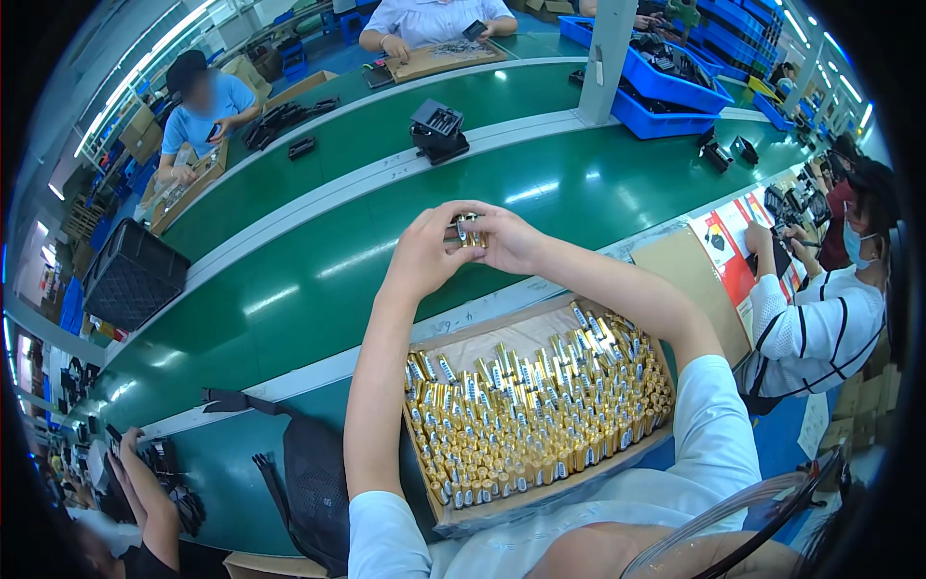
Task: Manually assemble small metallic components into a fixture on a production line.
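Over the green conveyor belt, my two hands are brought together with the fingers curled inward. Between them are a few gold batteries (470, 230), partly covered by the fingers. My left hand (422, 253) closes round them from the left, and my right hand (504, 237) grips them from the right. A little black shows beside the batteries; what it belongs to is hidden. Below my hands, close to my body, an open cardboard tray (502, 332) is packed with many gold batteries (531, 434), most upright and some leaning or lying at the far side.
A black device (439, 132) sits on the ledge beyond the belt. Blue bins (666, 114) stand by a post at the far right. A black bag (316, 473) lies left of the tray. Co-workers sit across the belt and on both sides; one in stripes (810, 333) is close right.
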Demonstrator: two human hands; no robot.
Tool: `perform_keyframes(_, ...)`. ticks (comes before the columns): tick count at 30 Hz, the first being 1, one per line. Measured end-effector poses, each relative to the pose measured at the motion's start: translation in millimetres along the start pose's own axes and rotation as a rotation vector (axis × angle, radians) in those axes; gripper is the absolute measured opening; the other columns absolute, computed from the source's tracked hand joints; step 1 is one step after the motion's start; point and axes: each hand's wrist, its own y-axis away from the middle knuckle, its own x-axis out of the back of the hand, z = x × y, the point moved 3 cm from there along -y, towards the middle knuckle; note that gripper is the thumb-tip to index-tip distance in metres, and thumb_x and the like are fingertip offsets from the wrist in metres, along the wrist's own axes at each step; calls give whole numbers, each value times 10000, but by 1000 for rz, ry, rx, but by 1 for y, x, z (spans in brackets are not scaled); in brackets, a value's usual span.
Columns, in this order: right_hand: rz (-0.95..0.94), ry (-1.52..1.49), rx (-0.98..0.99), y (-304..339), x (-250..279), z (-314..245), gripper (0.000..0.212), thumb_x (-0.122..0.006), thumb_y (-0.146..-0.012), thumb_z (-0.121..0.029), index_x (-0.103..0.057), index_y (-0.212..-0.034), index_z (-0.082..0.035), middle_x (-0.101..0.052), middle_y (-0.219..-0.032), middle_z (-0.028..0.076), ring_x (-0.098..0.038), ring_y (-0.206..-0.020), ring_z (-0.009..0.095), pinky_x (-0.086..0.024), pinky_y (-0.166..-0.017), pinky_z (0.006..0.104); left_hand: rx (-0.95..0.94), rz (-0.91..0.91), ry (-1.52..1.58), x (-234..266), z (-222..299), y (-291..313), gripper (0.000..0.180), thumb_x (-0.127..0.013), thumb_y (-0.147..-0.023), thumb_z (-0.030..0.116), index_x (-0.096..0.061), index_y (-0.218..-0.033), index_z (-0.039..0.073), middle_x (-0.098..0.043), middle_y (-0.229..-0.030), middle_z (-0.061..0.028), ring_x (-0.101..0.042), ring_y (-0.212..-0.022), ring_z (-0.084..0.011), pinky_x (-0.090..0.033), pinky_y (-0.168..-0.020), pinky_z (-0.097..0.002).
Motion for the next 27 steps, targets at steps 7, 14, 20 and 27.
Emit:
perform_keyframes(7,-68,-83,43,-2,-1,3,477,-501,-970,27,-444,-1419,-121,-580,-1220,141,-636,-1105,263,-536,-752,327,-22,-30,-35,-8,-13,0,561,-822,-656,-22,-640,-1183,40,-706,-1066,-105,-689,-898,-250,-583,-825,-353)
perform_keyframes(14,-45,-4,60,1,0,3,540,-499,-954,43,-401,-1455,-134,-567,-1234,136,-639,-1056,247,-525,-758,296,16,-70,-21,-7,-9,-1,577,-833,-654,-7,-635,-1194,42,-710,-1080,-102,-694,-901,-246,-585,-797,-336)
perform_keyframes(20,-90,-5,83,-4,11,4,553,-476,-941,57,-404,-1458,-126,-574,-1244,140,-642,-1033,239,-528,-781,285,92,-94,14,-7,-10,-2,574,-830,-658,-8,-640,-1196,58,-713,-1097,-91,-693,-925,-244,-575,-792,-327)
perform_keyframes(27,33,-4,-12,4,-8,-7,532,-452,-931,84,-433,-1424,-117,-571,-1215,142,-628,-1095,238,-498,-683,276,30,-33,17,0,-5,0,580,-823,-669,-6,-642,-1212,92,-715,-1097,-80,-688,-955,-249,-562,-807,-339)
